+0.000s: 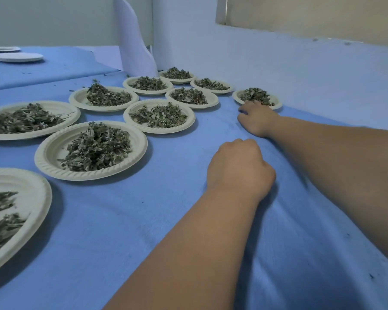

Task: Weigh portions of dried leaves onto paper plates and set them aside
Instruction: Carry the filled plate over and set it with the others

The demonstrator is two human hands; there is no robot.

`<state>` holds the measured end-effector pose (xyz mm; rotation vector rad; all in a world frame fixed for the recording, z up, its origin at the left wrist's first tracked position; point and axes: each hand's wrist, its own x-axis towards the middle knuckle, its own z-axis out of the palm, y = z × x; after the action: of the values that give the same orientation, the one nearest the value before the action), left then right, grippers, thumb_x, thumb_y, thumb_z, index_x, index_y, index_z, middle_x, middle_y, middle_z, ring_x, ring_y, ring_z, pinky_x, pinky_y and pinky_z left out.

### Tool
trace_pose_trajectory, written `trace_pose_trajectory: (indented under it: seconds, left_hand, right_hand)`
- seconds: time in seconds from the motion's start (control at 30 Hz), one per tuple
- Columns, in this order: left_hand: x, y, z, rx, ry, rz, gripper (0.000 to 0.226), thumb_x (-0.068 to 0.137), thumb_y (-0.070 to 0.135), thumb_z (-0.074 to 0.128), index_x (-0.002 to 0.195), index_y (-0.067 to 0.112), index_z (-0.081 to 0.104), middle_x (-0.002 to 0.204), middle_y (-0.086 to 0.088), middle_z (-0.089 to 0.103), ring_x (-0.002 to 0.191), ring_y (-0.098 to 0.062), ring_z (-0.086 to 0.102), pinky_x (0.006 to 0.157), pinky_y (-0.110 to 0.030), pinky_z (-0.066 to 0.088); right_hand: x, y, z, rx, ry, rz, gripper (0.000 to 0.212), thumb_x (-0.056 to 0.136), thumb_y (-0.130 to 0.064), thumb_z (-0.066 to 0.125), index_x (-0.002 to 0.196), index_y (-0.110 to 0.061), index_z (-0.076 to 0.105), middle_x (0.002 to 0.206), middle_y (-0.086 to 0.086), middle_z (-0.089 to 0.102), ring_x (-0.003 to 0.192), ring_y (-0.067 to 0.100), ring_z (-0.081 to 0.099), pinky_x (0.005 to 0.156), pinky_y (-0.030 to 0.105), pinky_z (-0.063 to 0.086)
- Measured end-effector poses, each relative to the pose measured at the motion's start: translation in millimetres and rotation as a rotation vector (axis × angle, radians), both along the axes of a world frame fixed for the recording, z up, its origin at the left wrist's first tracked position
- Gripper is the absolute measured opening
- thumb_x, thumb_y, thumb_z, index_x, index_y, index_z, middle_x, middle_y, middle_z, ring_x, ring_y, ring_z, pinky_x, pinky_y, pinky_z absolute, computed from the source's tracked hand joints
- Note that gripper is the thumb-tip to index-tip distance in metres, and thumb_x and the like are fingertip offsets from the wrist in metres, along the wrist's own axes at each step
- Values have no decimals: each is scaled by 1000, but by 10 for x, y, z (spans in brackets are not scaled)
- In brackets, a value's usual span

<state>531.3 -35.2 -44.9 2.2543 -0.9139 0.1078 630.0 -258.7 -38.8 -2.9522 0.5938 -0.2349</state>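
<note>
Several cream paper plates heaped with dried green leaves stand in rows on the blue cloth, among them a near one (91, 151). Off by itself at the far right is a smaller-looking plate of leaves (257, 97). My right hand (257, 118) reaches out to it, the fingers lying over its near rim and the thumb low at the left, holding the edge. My left hand (240, 166) is curled into a fist and rests on the cloth nearer to me, with nothing in it.
A plate of leaves (9, 211) is cut off at the left edge. Two empty plates (17, 57) lie at the far left. A sheet of white paper (132, 41) stands curled at the back. A pale wall (300, 68) rises just behind the far-right plate.
</note>
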Motion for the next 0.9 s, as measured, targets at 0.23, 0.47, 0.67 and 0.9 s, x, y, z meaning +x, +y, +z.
trace_pose_trajectory:
  seconds: [0.23,0.47,0.67,0.9]
  left_hand:
    - [-12,-5,12,8,13,-25,23,91,18,50,73,18,36,76,2,38,84,-24,38,56,-35,22]
    - [-22,-3,14,22,40,-37,3,91,18,50,90,18,52,84,3,44,88,-23,41,67,-34,31]
    - [-16,-6,25,47,44,-24,6,92,20,50,94,18,55,89,2,49,90,-23,42,71,-33,34]
    - [-11,-10,15,63,21,-16,16,92,20,50,103,16,61,104,-3,62,91,-23,42,73,-33,35]
  right_hand:
    - [-83,-109,-54,11,-301,-50,35,99,-28,46,125,-9,58,131,12,56,117,32,51,88,31,37]
    - [-131,-89,-76,-112,-262,-177,36,92,-36,40,109,-20,67,105,4,67,100,28,60,78,35,50]
    - [-99,-83,-56,-13,-150,-153,36,95,-36,38,115,-21,64,123,6,65,111,30,56,96,41,48]
    - [-50,-152,-44,12,-18,-103,53,101,-38,34,152,-25,40,169,-1,12,143,30,38,113,44,36]
